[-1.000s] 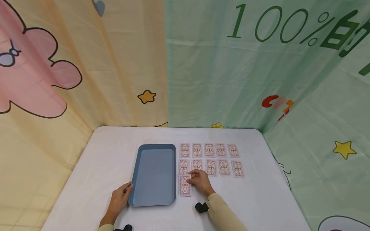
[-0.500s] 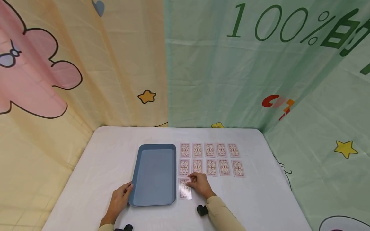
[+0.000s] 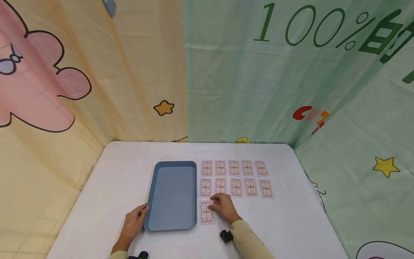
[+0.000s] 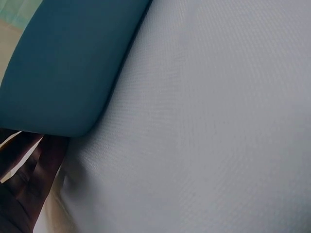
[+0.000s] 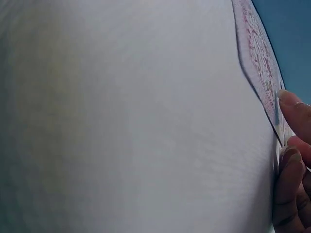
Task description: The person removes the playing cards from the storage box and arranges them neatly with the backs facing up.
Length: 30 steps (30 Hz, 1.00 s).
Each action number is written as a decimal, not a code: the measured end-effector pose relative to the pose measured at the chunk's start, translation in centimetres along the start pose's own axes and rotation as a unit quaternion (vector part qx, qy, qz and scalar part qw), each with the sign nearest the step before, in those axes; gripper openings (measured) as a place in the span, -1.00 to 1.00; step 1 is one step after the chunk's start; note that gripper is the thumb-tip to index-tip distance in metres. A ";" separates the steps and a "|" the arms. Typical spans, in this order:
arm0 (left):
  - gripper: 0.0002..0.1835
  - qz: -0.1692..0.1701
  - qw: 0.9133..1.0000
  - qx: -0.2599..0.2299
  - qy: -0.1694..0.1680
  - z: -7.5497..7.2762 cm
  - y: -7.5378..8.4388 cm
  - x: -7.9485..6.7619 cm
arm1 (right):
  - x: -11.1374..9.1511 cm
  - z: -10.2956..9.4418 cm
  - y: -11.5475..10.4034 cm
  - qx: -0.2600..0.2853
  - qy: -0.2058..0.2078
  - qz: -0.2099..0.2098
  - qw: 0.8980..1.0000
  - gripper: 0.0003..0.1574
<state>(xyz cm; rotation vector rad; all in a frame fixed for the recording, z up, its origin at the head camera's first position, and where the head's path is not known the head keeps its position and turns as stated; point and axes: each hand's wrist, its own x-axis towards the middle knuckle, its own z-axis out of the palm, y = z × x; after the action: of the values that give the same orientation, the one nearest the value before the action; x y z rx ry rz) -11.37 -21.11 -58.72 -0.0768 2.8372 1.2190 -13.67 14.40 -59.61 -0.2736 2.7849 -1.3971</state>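
My left hand (image 3: 132, 222) rests against the left side of a blue rectangular tray (image 3: 171, 227). In the left wrist view its fingers (image 4: 41, 167) look fairly straight where they meet the tray wall. My right hand (image 3: 224, 207) is at the upper right corner of a playing card (image 3: 205, 215) that lies face down just right of the tray. Thumb and curled fingers pinch that corner. The right wrist view shows the thumb (image 5: 293, 108) at the card's edge, with the other fingers bent beside it.
Two rows of face-down playing cards lie beyond my right hand, the back row (image 3: 234, 168) and the front row (image 3: 250, 187). All stand on a white-covered table (image 3: 291, 223). Patterned curtains (image 3: 233, 90) hang behind and at both sides.
My right hand has drawn the playing card a little toward me, leaving a gap below the front row. It moved mostly in the first half second. The left hand and tray stay still.
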 end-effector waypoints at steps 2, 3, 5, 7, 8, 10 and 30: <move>-0.61 0.000 1.000 0.001 0.000 0.0 0.0 -0.1 | -0.1 0.0 0.0 -0.002 0.010 0.004 1.000 -0.63; -0.61 0.000 1.000 0.001 -0.002 -0.1 0.0 -0.1 | -0.1 0.0 0.0 -0.003 0.016 0.008 1.000 -0.63; -0.61 -0.002 1.000 0.001 -0.004 -0.1 0.0 -0.1 | -0.2 -0.1 0.0 -0.004 0.026 0.007 1.000 -0.63; -0.60 0.001 1.000 0.002 -0.006 -0.1 0.0 0.0 | -0.3 -0.2 0.0 -0.005 0.036 0.007 0.999 -0.63; -0.60 0.001 1.000 0.001 -0.007 -0.1 0.0 0.0 | -0.3 -0.2 0.0 -0.005 0.039 0.006 0.999 -0.64; -0.60 0.002 1.000 0.001 -0.007 -0.1 0.0 0.0 | -0.4 -0.3 0.1 -0.008 0.047 0.005 0.999 -0.66; -0.36 0.045 0.998 0.036 0.015 -1.3 1.6 1.2 | 1.5 -4.0 -0.7 -0.094 0.036 -0.018 0.995 -0.43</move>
<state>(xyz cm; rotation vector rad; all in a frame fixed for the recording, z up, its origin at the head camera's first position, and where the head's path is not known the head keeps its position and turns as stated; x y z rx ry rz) -12.71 -21.03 -56.75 0.0372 2.9370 1.1404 -15.43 16.93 -56.54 -0.2825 2.9895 -1.1743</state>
